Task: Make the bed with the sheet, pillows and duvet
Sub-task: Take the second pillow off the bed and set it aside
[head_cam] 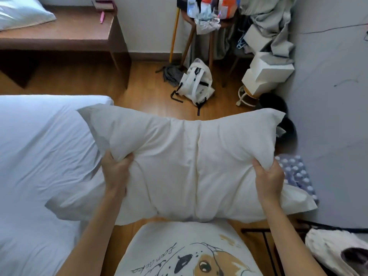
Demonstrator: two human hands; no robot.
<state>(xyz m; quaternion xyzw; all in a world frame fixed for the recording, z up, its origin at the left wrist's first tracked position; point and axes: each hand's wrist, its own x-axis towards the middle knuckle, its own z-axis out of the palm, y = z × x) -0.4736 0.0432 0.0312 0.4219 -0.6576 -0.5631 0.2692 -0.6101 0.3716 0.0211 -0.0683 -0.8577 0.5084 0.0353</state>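
White cotton fills the middle of the view: a pillow [179,166] in a pale case is held up in the air in front of the person's chest, its long side running across, just to the right of the bed [39,156]. The left hand [117,172] has its fingers curled into the pillow's left end, bunching the cloth, and the right hand [267,176] clamps the right end in the same way, so both grips are closed on the pillow. The bed already wears a white sheet [29,196], creased but spread flat, and the pillow's left corner overhangs its edge. A second pillow [22,14] lies on a wooden bench [79,32] beyond the bed's far end. No duvet can be told apart from the clutter by the wall. The step in hand looks like the pillow stage, plumping or carrying. Next, the pillow probably needs swinging left over the bed and laying square at its head.
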